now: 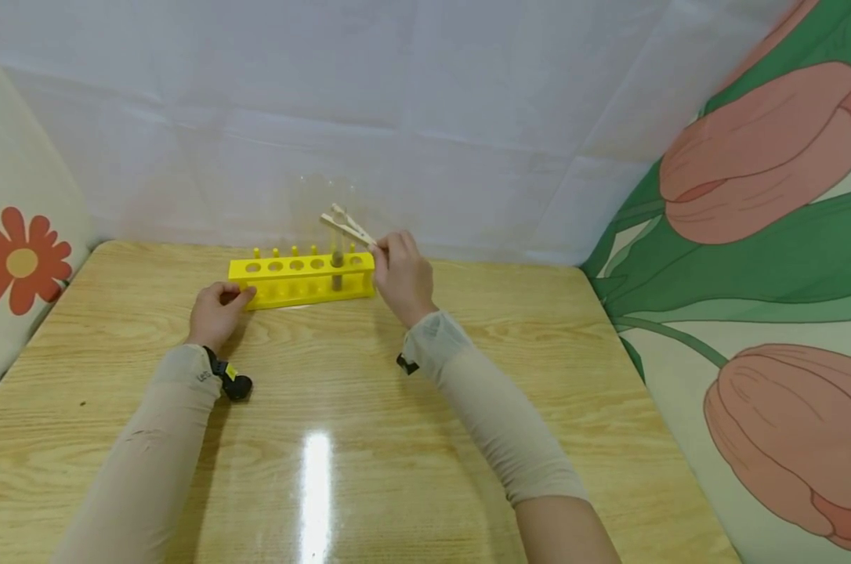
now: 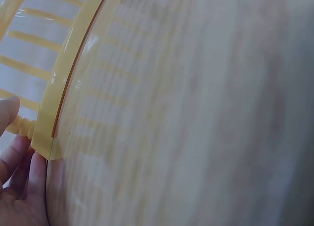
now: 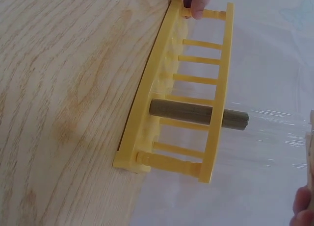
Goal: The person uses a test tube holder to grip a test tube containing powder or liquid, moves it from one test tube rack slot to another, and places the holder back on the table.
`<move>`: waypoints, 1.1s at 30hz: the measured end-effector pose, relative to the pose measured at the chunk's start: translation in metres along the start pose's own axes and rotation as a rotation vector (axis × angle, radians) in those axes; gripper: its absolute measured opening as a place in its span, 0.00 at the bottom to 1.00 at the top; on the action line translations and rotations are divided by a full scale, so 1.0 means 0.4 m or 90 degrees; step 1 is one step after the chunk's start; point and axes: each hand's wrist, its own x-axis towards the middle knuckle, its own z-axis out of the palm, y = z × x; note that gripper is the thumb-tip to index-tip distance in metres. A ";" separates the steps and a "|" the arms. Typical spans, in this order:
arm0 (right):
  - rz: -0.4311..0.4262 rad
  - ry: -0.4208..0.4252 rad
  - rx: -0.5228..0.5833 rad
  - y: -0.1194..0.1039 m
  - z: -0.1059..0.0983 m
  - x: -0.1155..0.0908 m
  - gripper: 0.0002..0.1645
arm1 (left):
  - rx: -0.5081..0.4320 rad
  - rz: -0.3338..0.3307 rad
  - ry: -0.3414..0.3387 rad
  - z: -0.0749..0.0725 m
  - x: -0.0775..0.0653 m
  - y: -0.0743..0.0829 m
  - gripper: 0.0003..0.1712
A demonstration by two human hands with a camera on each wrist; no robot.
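Note:
A yellow test tube rack [image 1: 277, 270] stands on the table. My left hand [image 1: 217, 312] holds its left end, and the left wrist view shows thumb and fingers pinching the end post [image 2: 22, 125]. A clear test tube with dark grey-green content [image 3: 181, 112] stands upright in a hole towards the rack's right end. My right hand [image 1: 404, 274] grips a wooden test tube clamp [image 1: 355, 229], whose jaws are at the upper part of that tube. Whether they are closed tightly on the glass I cannot tell. Only fingertips [image 3: 301, 211] of the right hand show in the right wrist view.
Faint rounded glass tops [image 1: 305, 182] show behind the rack, over its pegs. The wood-grain table [image 1: 369, 439] reaches back to a white cloth [image 1: 468, 141]. Flower-patterned panels [image 1: 757, 298] flank both sides.

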 end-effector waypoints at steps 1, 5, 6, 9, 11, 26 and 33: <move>0.000 0.001 0.001 0.000 0.000 0.001 0.09 | 0.000 -0.001 0.000 0.000 0.000 0.000 0.33; 0.005 0.004 0.002 -0.001 -0.003 0.005 0.09 | 0.002 -0.001 0.000 0.001 -0.003 0.003 0.34; 0.006 0.004 0.002 -0.002 -0.004 0.006 0.09 | 0.001 -0.001 0.000 0.001 -0.003 0.005 0.34; 0.008 0.001 0.006 -0.003 -0.007 0.007 0.08 | -0.005 0.001 0.000 0.001 -0.006 0.008 0.34; 0.006 0.001 0.005 -0.004 -0.009 0.007 0.09 | -0.006 0.001 0.000 0.001 -0.008 0.010 0.34; -0.003 0.027 0.029 0.000 -0.015 0.016 0.09 | -0.006 -0.003 -0.007 -0.002 0.002 0.007 0.36; 0.002 0.029 0.038 -0.002 -0.019 0.021 0.09 | 0.005 -0.005 0.000 -0.003 0.003 0.005 0.35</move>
